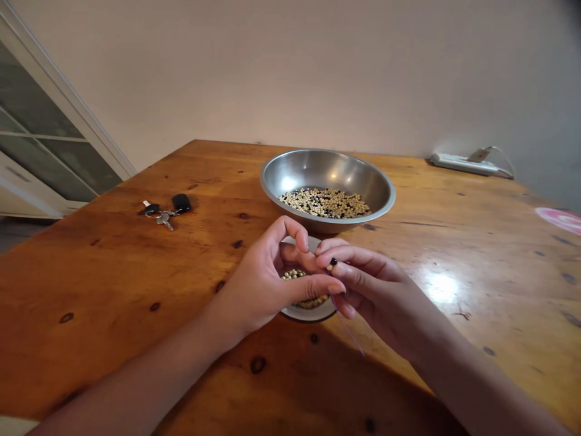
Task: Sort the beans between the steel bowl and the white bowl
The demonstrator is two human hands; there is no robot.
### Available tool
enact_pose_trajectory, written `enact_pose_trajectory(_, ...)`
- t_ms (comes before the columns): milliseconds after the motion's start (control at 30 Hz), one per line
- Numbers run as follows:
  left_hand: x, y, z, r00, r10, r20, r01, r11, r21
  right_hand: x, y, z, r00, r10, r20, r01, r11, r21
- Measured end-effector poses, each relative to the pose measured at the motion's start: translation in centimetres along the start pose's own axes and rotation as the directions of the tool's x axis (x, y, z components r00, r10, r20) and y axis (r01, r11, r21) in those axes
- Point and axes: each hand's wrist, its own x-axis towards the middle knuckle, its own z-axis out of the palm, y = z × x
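My right hand (pixel 365 275) pinches a small black bead (pixel 334 261) and a pale bead (pixel 330 267) between thumb and fingertips. A thin purple thread (pixel 349 332) hangs down from beneath my left thumb tip. My left hand (pixel 276 275) meets the right one, its thumb stretched along the thread and its index finger bent above, apart from the thumb. The exact grip of its other fingers is partly hidden. Under both hands stands a small white bowl (pixel 308 315) holding pale beads (pixel 295 274); the hands cover much of it.
Behind the hands, a wide steel bowl (pixel 327 163) contains many pale and black beads (pixel 324 203). Keys (pixel 164 218) with a black fob lie left on the wooden table (pixel 113 284). A power strip (pixel 467 163) sits by the wall, and a pink round sticker (pixel 560 219) is at right.
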Motion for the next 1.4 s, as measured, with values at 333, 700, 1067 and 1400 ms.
enact_pose_trajectory(333, 0.0, -0.08, 0.04, 1.0, 0.007, -0.004, -0.007, 0.999, 0.038, 0.01, -0.06, -0.08, 0.996, 0.06, -0.058, -0.057, 0.997, 0.061)
enact_pose_trajectory(700, -0.04, 0.01, 0.1, 0.999, -0.003, -0.046, 0.009, 0.99, 0.139, -0.02, -0.09, -0.05, 0.997, 0.052, -0.06, -0.056, 0.996, -0.067)
enact_pose_trajectory(1067, 0.1, -0.07, 0.23, 0.982, 0.135, -0.135, -0.067, 0.907, 0.416, 0.24, 0.42, -0.25, 0.928, -0.326, -0.18, 0.193, 0.833, -0.518)
enact_pose_trajectory(1400, -0.08, 0.17, 0.02, 0.969, 0.217, -0.119, -0.079, 0.725, 0.685, 0.29, 0.76, -0.44, 0.85, -0.51, -0.133, 0.247, 0.609, -0.754)
